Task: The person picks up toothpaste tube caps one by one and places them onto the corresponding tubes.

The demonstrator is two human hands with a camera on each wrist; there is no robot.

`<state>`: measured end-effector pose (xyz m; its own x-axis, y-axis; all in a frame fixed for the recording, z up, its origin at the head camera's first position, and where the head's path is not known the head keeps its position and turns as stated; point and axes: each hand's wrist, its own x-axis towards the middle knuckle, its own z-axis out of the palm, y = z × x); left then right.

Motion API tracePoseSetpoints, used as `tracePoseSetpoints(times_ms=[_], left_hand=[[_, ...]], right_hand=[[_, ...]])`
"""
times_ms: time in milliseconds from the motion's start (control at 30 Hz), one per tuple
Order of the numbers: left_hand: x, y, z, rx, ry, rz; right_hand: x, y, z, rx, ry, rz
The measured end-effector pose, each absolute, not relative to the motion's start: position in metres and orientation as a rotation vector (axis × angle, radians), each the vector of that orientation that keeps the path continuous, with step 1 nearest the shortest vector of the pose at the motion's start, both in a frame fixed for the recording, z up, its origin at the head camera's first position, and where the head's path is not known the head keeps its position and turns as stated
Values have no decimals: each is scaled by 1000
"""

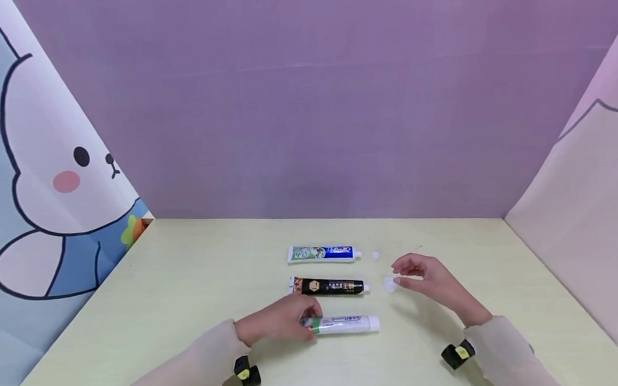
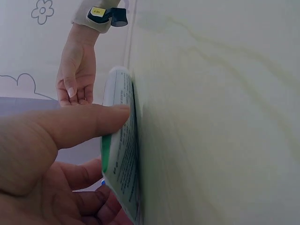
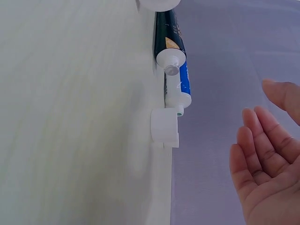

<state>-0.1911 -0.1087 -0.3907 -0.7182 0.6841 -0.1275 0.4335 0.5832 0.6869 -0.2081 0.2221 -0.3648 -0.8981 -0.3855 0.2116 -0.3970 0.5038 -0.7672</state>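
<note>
My left hand (image 1: 284, 319) pinches the tail end of a white toothpaste tube (image 1: 348, 324), thumb on one face and fingers on the other. That tube lies nearest me, its white cap on and pointing right. Beyond it are an uncapped black toothpaste tube (image 1: 330, 287) and an uncapped blue-and-green toothpaste tube (image 1: 320, 254), laid roughly parallel. Beside the black tube's nozzle stands a white cap (image 1: 389, 284). My right hand (image 1: 432, 279) hovers just right of this cap. In the right wrist view its fingers (image 3: 255, 150) are loosely bent around nothing, apart from the white cap (image 3: 164, 125).
A smaller white cap (image 1: 375, 256) sits off the blue-and-green tube's nozzle. The pale table (image 1: 189, 268) meets a purple backdrop (image 1: 313, 111) at its far edge. Printed cartoon panels flank it on the left (image 1: 70, 145) and right (image 1: 601, 220).
</note>
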Motion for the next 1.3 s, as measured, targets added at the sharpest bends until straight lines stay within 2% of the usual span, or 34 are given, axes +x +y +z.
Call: tracePoseSetpoints(times_ms=[700, 900, 1300], left_hand=[[-197, -110, -391, 889, 2356, 1012], [-202, -115, -386, 971, 2409, 1030], [-220, -122, -379, 978, 2429, 1220]], right_hand=[[-211, 228, -374, 707, -2728, 1387], [-213, 229, -374, 686, -2750, 1378], [-216, 230, -378, 663, -2851, 1436]])
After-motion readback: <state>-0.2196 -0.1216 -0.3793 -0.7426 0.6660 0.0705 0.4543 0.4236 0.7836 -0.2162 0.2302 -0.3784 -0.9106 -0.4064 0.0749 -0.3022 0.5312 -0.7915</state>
